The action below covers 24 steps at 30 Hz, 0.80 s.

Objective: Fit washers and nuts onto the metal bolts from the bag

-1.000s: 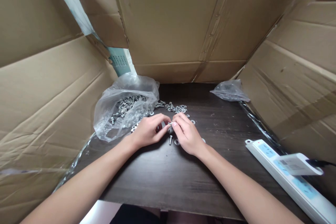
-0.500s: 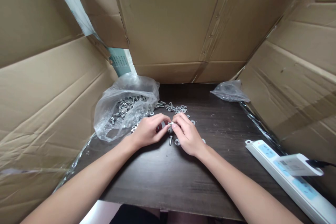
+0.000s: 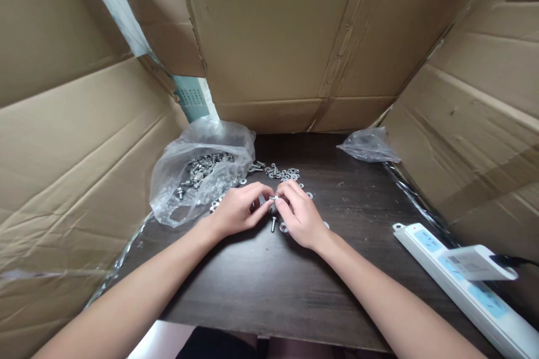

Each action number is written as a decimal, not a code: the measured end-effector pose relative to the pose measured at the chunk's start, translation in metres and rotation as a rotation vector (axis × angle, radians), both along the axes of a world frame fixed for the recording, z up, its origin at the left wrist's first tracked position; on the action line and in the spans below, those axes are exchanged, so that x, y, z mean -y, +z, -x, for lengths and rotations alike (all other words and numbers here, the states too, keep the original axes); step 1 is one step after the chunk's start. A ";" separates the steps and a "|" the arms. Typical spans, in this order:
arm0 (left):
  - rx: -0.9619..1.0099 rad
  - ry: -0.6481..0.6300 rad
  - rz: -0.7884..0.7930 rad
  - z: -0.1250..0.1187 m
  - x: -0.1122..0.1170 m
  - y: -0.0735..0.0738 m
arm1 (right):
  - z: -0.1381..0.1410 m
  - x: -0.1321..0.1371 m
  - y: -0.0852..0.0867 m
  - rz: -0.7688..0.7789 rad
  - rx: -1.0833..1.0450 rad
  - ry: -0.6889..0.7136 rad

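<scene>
A small silvery screw (image 3: 273, 198) is pinched between the fingertips of both hands, just above the dark table. My left hand (image 3: 244, 207) closes on its left end, thumb and forefinger together. On the other end, my right hand (image 3: 298, 210) grips with thumb and forefinger. Whether a washer or nut sits on the screw is too small to tell. Below the fingertips lies a loose screw (image 3: 273, 225), with a flat washer (image 3: 283, 227) beside it. More washers are partly hidden by my right hand.
An open clear plastic bag (image 3: 164, 179) full of screws lies at left. Small screws and washers (image 3: 288, 174) are heaped behind my hands. Another plastic bag (image 3: 370, 146) is at the back right. A power strip (image 3: 446, 275) with a plugged-in charger runs along the right. Cardboard walls (image 3: 290, 39) enclose the table.
Both hands stay in nearly the same place, still pinching the screw. The view has shifted very slightly.
</scene>
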<state>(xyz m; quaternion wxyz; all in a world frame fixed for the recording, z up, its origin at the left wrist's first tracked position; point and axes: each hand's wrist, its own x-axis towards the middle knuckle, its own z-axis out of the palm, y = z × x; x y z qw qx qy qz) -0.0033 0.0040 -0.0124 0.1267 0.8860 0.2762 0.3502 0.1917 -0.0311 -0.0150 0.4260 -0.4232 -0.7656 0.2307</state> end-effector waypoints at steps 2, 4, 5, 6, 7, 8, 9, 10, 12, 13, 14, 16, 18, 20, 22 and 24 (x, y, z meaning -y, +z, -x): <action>0.001 -0.002 -0.002 0.000 0.000 0.000 | 0.000 0.000 0.000 0.004 0.003 -0.003; 0.000 -0.005 -0.006 0.000 0.000 0.000 | 0.000 0.000 -0.001 0.005 0.004 -0.006; -0.001 -0.004 -0.007 0.000 0.000 0.000 | 0.000 0.000 -0.001 0.005 0.005 -0.007; -0.001 -0.004 -0.008 0.000 0.000 0.000 | 0.000 0.000 -0.001 0.004 0.006 -0.007; -0.002 -0.004 -0.009 0.000 0.000 0.000 | 0.000 0.000 -0.001 0.003 0.007 -0.008; -0.002 -0.004 -0.009 0.000 0.000 -0.001 | 0.000 0.000 -0.001 0.001 0.007 -0.008; -0.002 -0.004 -0.010 0.000 0.000 -0.001 | 0.000 0.000 -0.002 0.000 0.007 -0.008; -0.003 -0.003 -0.011 0.000 0.000 -0.001 | 0.000 0.000 -0.002 -0.002 0.007 -0.007; -0.003 -0.001 -0.015 0.000 0.000 0.000 | 0.000 -0.001 -0.002 -0.002 0.005 -0.002; -0.003 -0.001 -0.017 0.000 0.000 0.000 | 0.001 -0.001 -0.002 0.000 0.003 0.001; -0.002 -0.002 -0.019 0.000 0.000 0.000 | 0.001 -0.001 -0.001 0.003 0.003 0.004; 0.001 -0.004 -0.022 0.000 0.000 0.000 | 0.001 -0.001 -0.001 0.009 0.003 0.007; 0.005 -0.006 -0.023 0.000 0.000 0.000 | 0.001 -0.001 -0.002 0.013 0.002 0.008; 0.009 -0.005 -0.021 0.000 0.000 -0.001 | 0.001 -0.001 -0.002 0.017 0.002 0.004; 0.009 0.000 -0.019 0.000 0.000 0.000 | 0.001 -0.001 -0.002 0.024 0.001 -0.002; 0.008 0.008 -0.022 0.000 0.000 0.000 | 0.000 0.000 -0.002 0.031 0.002 -0.010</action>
